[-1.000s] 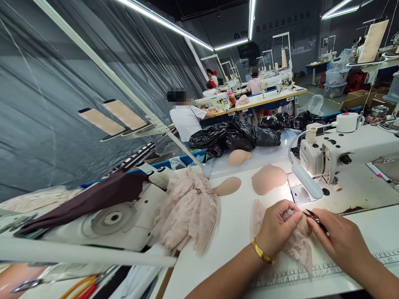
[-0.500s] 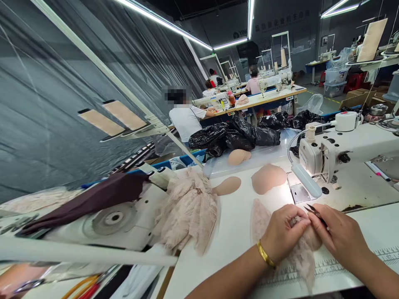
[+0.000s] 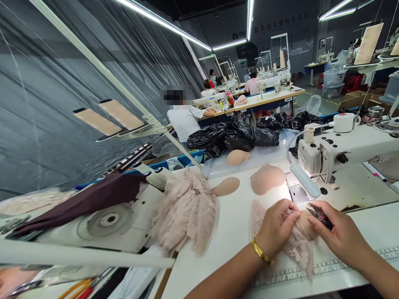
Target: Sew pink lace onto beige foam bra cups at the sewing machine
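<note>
My left hand [image 3: 276, 226], with a gold bangle on the wrist, pinches a pink lace piece [image 3: 297, 247] that lies over a beige cup on the white table [image 3: 233, 232]. My right hand [image 3: 338, 234] is closed on small black thread snips [image 3: 318, 212], their tips at the lace just right of my left fingers. Both hands sit in front of the white sewing machine [image 3: 339, 151].
Two beige foam cups [image 3: 267, 179] [image 3: 227, 186] lie beyond my hands, and a heap of pink lace [image 3: 187, 209] is at the left. A second machine under dark cloth [image 3: 93, 199] stands further left. Black bags [image 3: 233, 135] and people sewing are behind.
My hands have stayed on the lace, shifting slightly; the snips' tips have moved a little to the right and the lace has been turned under my left fingers.
</note>
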Action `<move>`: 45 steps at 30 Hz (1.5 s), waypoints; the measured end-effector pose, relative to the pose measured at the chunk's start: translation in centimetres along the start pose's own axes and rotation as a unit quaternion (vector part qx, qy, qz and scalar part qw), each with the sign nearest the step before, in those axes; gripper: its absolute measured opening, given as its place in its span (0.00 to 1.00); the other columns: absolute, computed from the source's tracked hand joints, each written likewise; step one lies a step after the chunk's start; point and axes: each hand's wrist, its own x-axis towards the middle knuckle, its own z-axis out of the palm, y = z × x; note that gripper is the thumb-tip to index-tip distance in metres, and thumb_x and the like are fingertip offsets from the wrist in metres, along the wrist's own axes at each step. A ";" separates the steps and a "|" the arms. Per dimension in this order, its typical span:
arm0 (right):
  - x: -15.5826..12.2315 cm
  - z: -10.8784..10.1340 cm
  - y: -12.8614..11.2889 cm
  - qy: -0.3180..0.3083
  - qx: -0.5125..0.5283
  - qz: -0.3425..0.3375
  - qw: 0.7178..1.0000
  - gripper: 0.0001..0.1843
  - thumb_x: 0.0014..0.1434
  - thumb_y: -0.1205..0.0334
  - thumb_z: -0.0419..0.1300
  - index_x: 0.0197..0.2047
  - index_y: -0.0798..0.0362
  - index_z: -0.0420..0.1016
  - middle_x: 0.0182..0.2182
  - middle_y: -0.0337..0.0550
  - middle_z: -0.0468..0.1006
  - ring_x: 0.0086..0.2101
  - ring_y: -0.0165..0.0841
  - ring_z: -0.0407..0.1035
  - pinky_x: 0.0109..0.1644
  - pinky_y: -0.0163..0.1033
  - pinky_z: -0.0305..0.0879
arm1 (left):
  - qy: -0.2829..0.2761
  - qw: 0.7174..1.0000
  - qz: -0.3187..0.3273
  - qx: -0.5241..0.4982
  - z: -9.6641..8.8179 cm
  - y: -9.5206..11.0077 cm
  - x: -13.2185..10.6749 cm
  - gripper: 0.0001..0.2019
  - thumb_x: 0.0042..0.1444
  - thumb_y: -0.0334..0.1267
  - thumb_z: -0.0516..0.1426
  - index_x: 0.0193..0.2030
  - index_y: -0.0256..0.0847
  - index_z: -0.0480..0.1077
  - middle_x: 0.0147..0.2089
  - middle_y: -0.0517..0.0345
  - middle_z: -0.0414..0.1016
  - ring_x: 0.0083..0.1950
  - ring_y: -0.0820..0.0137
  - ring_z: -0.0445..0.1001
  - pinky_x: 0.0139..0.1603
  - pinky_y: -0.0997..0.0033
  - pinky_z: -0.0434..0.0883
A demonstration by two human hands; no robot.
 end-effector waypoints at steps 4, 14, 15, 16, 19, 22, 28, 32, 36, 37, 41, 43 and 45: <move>-0.3 0.5 0.1 0.056 -0.090 -0.122 0.987 0.11 0.74 0.56 0.52 0.54 0.44 0.72 0.42 0.40 0.84 0.38 0.36 0.79 0.39 0.38 0.70 | 0.012 1.000 0.008 -0.006 -0.2 0.1 0.0 0.05 0.63 0.38 0.58 0.38 0.41 0.74 0.38 0.59 0.79 0.41 0.68 0.75 0.44 0.70 0.68; -0.1 0.7 -0.4 0.093 -0.134 -0.162 0.973 0.11 0.75 0.59 0.52 0.54 0.48 0.72 0.35 0.40 0.82 0.32 0.33 0.77 0.35 0.38 0.68 | 0.010 1.000 0.011 -0.010 -0.1 0.3 -0.1 0.04 0.62 0.35 0.58 0.38 0.41 0.75 0.38 0.60 0.79 0.40 0.68 0.75 0.44 0.71 0.69; -0.2 0.7 -0.3 0.097 -0.136 -0.167 0.972 0.10 0.75 0.59 0.52 0.54 0.49 0.72 0.35 0.40 0.82 0.32 0.33 0.77 0.35 0.38 0.67 | 0.008 1.000 0.011 -0.012 -0.1 0.3 -0.1 0.04 0.62 0.36 0.59 0.38 0.41 0.75 0.38 0.60 0.79 0.40 0.68 0.75 0.44 0.71 0.69; -0.2 0.8 -0.3 0.102 -0.139 -0.172 0.970 0.10 0.75 0.60 0.52 0.54 0.49 0.72 0.36 0.40 0.82 0.32 0.33 0.77 0.36 0.38 0.67 | 0.007 1.000 0.011 -0.013 -0.1 0.3 -0.1 0.04 0.62 0.36 0.59 0.38 0.41 0.75 0.38 0.60 0.79 0.40 0.69 0.75 0.44 0.71 0.69; -0.3 1.1 -0.1 0.113 -0.147 -0.184 0.965 0.10 0.75 0.61 0.53 0.55 0.50 0.72 0.36 0.41 0.82 0.34 0.34 0.76 0.39 0.39 0.66 | 0.004 1.000 0.011 -0.016 -0.1 0.2 -0.1 0.04 0.62 0.36 0.59 0.38 0.41 0.75 0.38 0.60 0.79 0.40 0.69 0.75 0.44 0.72 0.69; -0.3 1.3 0.1 0.116 -0.159 -0.197 0.961 0.11 0.75 0.62 0.54 0.56 0.52 0.72 0.35 0.41 0.82 0.34 0.34 0.76 0.41 0.40 0.65 | 0.001 1.000 0.011 -0.020 0.0 0.2 -0.2 0.04 0.62 0.36 0.59 0.37 0.41 0.74 0.38 0.59 0.79 0.40 0.69 0.75 0.44 0.71 0.69; -0.4 1.2 0.2 0.109 -0.204 -0.226 0.946 0.13 0.75 0.65 0.50 0.56 0.53 0.73 0.30 0.40 0.81 0.29 0.33 0.74 0.38 0.40 0.64 | 0.003 1.000 0.009 -0.022 0.0 0.3 -0.2 0.04 0.61 0.36 0.58 0.37 0.41 0.75 0.38 0.58 0.79 0.40 0.68 0.75 0.44 0.70 0.69; -0.5 1.1 0.1 0.085 -0.204 -0.211 0.952 0.13 0.75 0.64 0.50 0.55 0.52 0.74 0.35 0.42 0.84 0.33 0.34 0.77 0.37 0.39 0.66 | -0.001 1.000 0.007 -0.019 -0.1 0.4 -0.2 0.04 0.61 0.36 0.58 0.37 0.42 0.75 0.38 0.58 0.79 0.41 0.67 0.75 0.45 0.69 0.69; -0.5 1.1 0.0 0.078 -0.172 -0.184 0.965 0.13 0.75 0.62 0.50 0.54 0.51 0.75 0.39 0.44 0.85 0.34 0.34 0.79 0.38 0.39 0.68 | 0.000 1.000 0.010 -0.021 -0.1 0.3 -0.1 0.04 0.61 0.36 0.58 0.37 0.41 0.75 0.38 0.59 0.78 0.40 0.68 0.75 0.44 0.70 0.69; -0.5 1.0 -0.1 0.077 -0.165 -0.177 0.967 0.13 0.75 0.61 0.51 0.54 0.50 0.75 0.39 0.44 0.85 0.34 0.34 0.79 0.38 0.39 0.68 | 0.000 1.000 0.010 -0.021 0.0 0.3 -0.1 0.04 0.61 0.35 0.58 0.37 0.41 0.75 0.38 0.59 0.78 0.40 0.68 0.75 0.44 0.70 0.69; -0.3 0.9 -0.4 0.065 -0.143 -0.167 0.973 0.12 0.75 0.61 0.50 0.50 0.50 0.75 0.34 0.41 0.84 0.31 0.33 0.77 0.36 0.38 0.67 | -0.004 1.000 0.014 -0.025 0.0 0.3 -0.1 0.04 0.61 0.35 0.58 0.37 0.41 0.75 0.38 0.58 0.79 0.41 0.68 0.75 0.45 0.70 0.69; -0.3 0.8 -0.5 0.054 -0.129 -0.166 0.976 0.13 0.75 0.61 0.49 0.47 0.49 0.75 0.32 0.40 0.82 0.30 0.33 0.76 0.34 0.37 0.66 | -0.011 0.999 0.017 -0.028 0.1 0.5 -0.2 0.04 0.61 0.36 0.58 0.37 0.41 0.75 0.38 0.57 0.79 0.41 0.67 0.75 0.45 0.69 0.70; -0.4 0.7 -0.7 0.043 -0.108 -0.145 0.983 0.14 0.75 0.60 0.48 0.45 0.49 0.74 0.31 0.39 0.81 0.28 0.33 0.74 0.32 0.37 0.64 | -0.017 0.999 0.020 -0.027 0.2 0.7 -0.3 0.04 0.61 0.35 0.58 0.37 0.41 0.75 0.39 0.57 0.79 0.41 0.67 0.75 0.46 0.69 0.70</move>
